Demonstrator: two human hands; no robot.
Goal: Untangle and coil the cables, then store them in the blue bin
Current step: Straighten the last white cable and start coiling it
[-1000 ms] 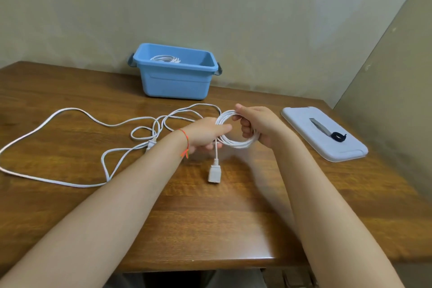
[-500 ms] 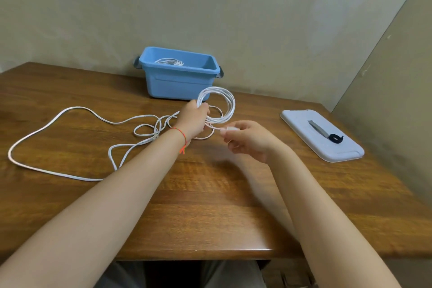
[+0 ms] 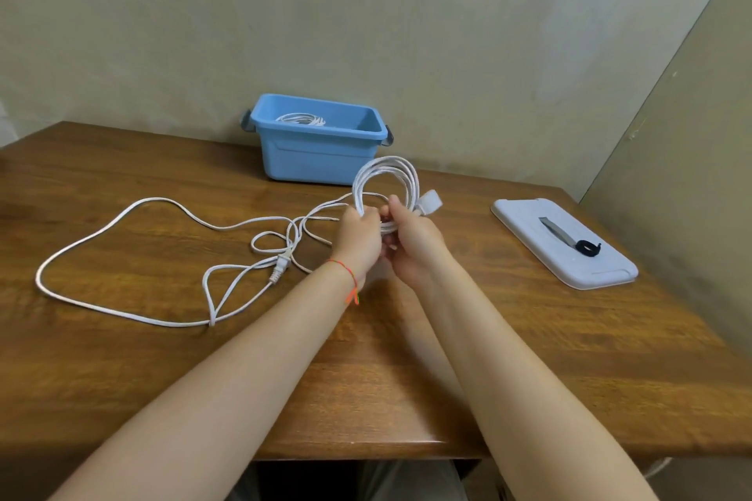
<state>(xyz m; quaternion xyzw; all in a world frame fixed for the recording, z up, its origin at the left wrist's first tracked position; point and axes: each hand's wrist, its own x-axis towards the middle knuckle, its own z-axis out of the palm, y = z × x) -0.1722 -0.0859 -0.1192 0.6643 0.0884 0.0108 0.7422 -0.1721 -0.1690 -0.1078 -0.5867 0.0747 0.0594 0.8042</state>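
A white cable coil [image 3: 388, 175] stands upright above the table, in front of the blue bin [image 3: 317, 159]. My left hand [image 3: 360, 236] grips its lower part and my right hand [image 3: 411, 234] holds it beside that, the two hands touching. The coil's white connector [image 3: 430, 201] sticks out to the right of my right hand. The rest of the white cable [image 3: 134, 211] trails left across the table in loose loops, with a plug end [image 3: 280, 265] lying among them. Another coiled white cable [image 3: 300, 119] lies inside the bin.
The bin stands at the back of the wooden table [image 3: 508, 358] against the wall. A pale lid [image 3: 598, 277] lies at the right with a grey strap and black loop [image 3: 569, 240] on it. A side wall rises close on the right.
My right hand moved from the connector end up to the coil, joining my left hand. The connector now sticks out to the right of the coil.
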